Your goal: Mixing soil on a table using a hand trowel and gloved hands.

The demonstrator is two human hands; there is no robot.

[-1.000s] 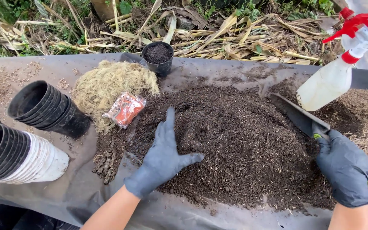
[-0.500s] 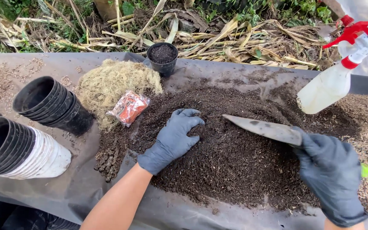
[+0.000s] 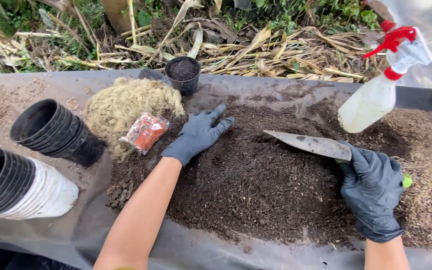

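Note:
My left hand (image 3: 198, 134), in a dark glove, lies flat with fingers apart on the left edge of a wide heap of dark soil (image 3: 256, 175). Beside it to the left lies a small orange-red packet (image 3: 145, 132). My right hand (image 3: 373, 192), also gloved, grips a metal trowel (image 3: 311, 145) by its green handle; the blade points left, level just above the heap. A small black pot (image 3: 183, 74) filled with soil stands upright beyond the heap.
A mound of pale fibre (image 3: 126, 105) sits left of the soil. Stacks of black pots (image 3: 51, 130) and of white-sided pots (image 3: 18, 187) lie on their sides at the left. A spray bottle (image 3: 376, 95) with red trigger stands at right. Dry leaves lie behind the sheet.
My left hand slid up and left across the soil toward the packet. My right hand swung the trowel from pointing up-left to lying level, pointing left.

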